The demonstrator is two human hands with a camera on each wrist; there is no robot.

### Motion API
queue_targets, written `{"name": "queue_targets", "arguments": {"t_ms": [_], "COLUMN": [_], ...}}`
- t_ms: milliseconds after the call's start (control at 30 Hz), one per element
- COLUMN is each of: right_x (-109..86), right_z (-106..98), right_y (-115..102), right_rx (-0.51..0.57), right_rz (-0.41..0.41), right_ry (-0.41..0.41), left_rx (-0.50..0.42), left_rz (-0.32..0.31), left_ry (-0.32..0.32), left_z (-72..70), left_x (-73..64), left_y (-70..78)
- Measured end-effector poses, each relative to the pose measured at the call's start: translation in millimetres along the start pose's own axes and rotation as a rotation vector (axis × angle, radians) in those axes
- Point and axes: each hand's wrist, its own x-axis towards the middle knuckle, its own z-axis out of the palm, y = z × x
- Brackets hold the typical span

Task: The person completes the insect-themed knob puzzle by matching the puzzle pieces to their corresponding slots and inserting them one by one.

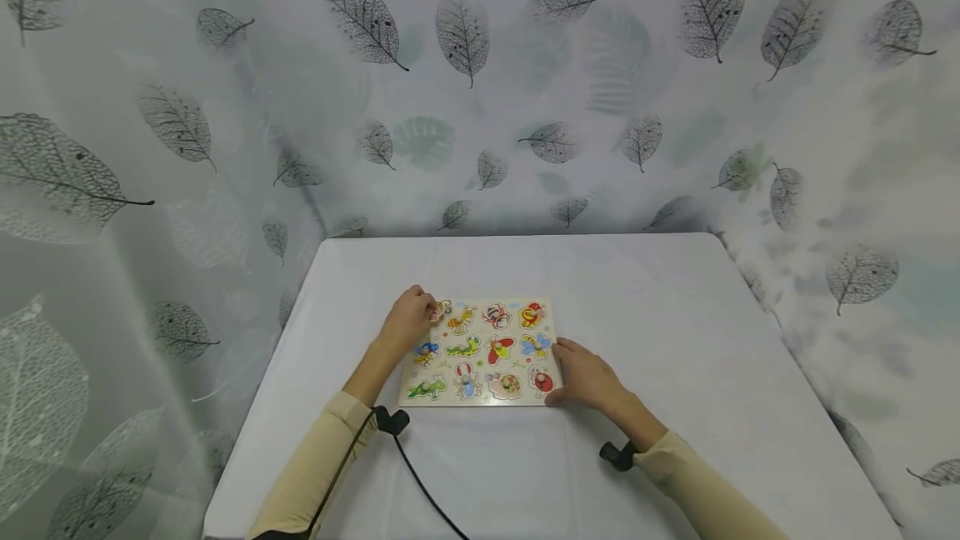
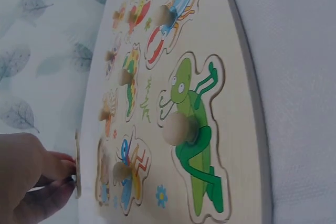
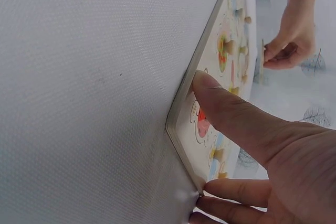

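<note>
A wooden peg puzzle board (image 1: 480, 367) with insect pictures lies flat on the white table. My left hand (image 1: 412, 317) is over its far left corner, pinching a thin puzzle piece (image 2: 78, 166) between thumb and fingers. In the left wrist view that piece stands off the board's face, beside a cutout (image 2: 102, 177); its picture is turned away. My right hand (image 1: 588, 377) rests at the board's right side. Its thumb (image 3: 210, 85) lies over the near edge by the corner, and the extended fingers (image 3: 236, 190) touch the side edge.
Knobbed pieces sit in the board, among them a green grasshopper (image 2: 191, 135), a red ladybug (image 1: 542, 382) and a green caterpillar (image 1: 463, 347). A black cable (image 1: 420, 482) hangs from the left wrist over the white table (image 1: 637, 298). Leaf-printed curtains (image 1: 510, 90) surround the table.
</note>
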Motion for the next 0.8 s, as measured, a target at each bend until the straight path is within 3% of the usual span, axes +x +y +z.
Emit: {"name": "queue_targets", "arguments": {"t_ms": [233, 800], "right_x": [-1.2, 1.0], "right_z": [-1, 1], "right_y": [1, 2], "right_rx": [0.001, -0.017], "right_rz": [-0.004, 0.002], "right_ry": [0.001, -0.001], "left_rx": [-0.005, -0.014], "left_rz": [0.009, -0.003], "left_ry": [0.008, 0.006], "left_z": [10.4, 19.4], "left_x": [-5.8, -6.4], "left_y": [-2.2, -9.1]}}
